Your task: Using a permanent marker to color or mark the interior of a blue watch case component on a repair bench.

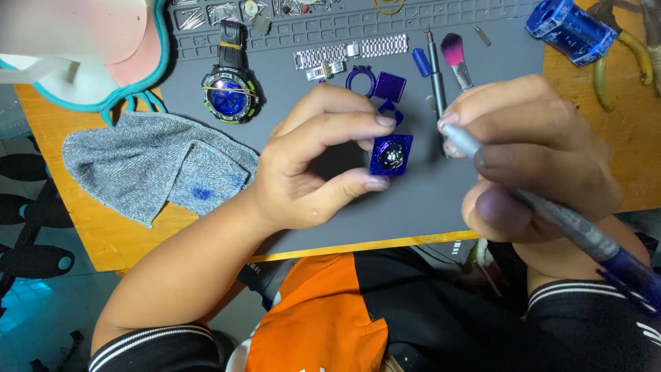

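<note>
My left hand [313, 162] pinches a small square blue watch case [390, 155] between thumb and forefinger, its round metal movement facing up. My right hand [537, 151] grips a long grey and blue screwdriver [571, 224]; its front end sits beside the case's right edge, with the tip hidden by my fingers. Both hands hover above a dark grey work mat [427, 193]. Just beyond the case lie a blue ring part [360, 77] and a square blue part [390, 87].
A black watch with a blue dial [230, 93] lies at the mat's left. A metal bracelet [351, 52], a pink-tipped brush [454, 58] and a second driver [436, 72] lie farther back. A grey cloth [148, 162] covers the wooden table's left; a blue cylinder [568, 27] stands top right.
</note>
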